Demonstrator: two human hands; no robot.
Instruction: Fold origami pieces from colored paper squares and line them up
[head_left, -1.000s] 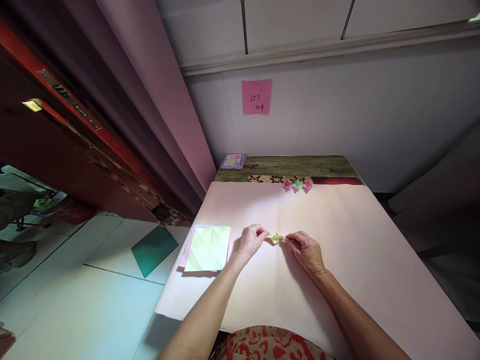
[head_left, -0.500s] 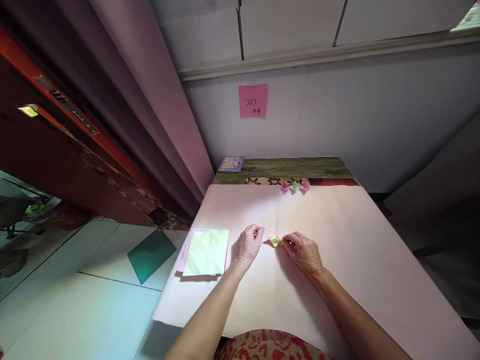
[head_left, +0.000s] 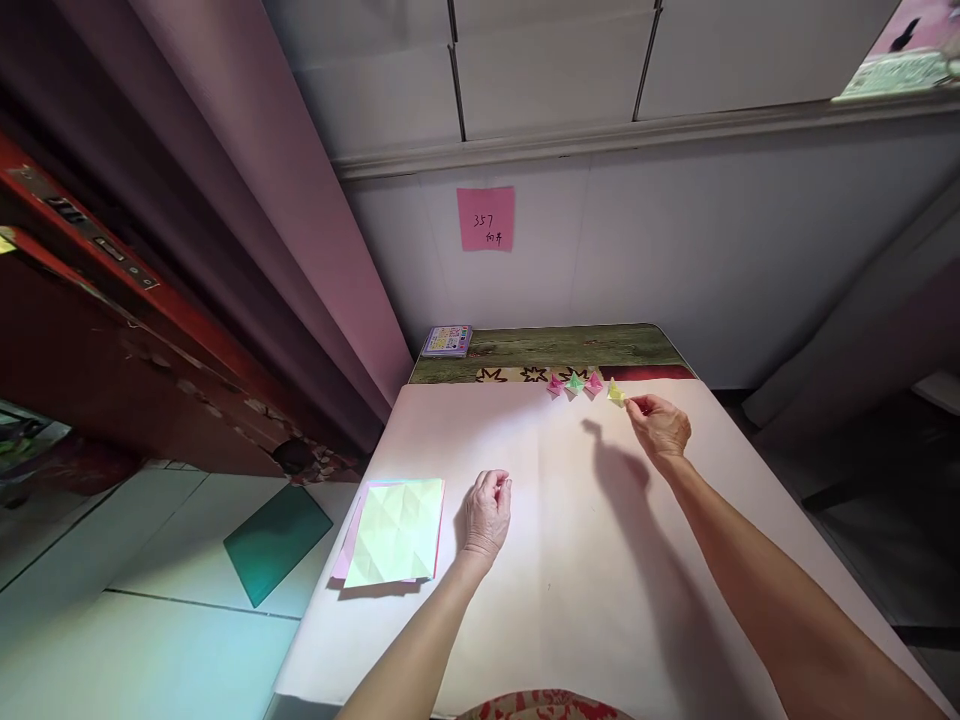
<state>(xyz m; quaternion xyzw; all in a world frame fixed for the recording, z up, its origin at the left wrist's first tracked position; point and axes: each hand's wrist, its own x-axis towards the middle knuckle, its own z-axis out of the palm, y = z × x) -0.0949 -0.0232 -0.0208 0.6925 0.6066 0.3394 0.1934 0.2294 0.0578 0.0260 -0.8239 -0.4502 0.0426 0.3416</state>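
Note:
My right hand (head_left: 661, 424) reaches to the far side of the table and pinches a small yellow folded paper star (head_left: 616, 393). The star is held just right of a row of three folded stars, pink, green and pink (head_left: 574, 384). My left hand (head_left: 487, 510) rests on the pale pink sheet (head_left: 600, 560) that covers the table, fingers loosely curled with nothing in them. It lies just right of a stack of creased square papers (head_left: 396, 531), pale green on top and pink beneath.
A pack of coloured paper (head_left: 447, 341) lies at the table's far left corner. A pink note (head_left: 486, 218) is stuck on the wall. A dark green sheet (head_left: 277, 543) lies on the tiled floor at the left, beside a red door.
My right hand carried the yellow star from the table's middle to the far edge beside the row of three. My left hand let go of it and stayed behind.

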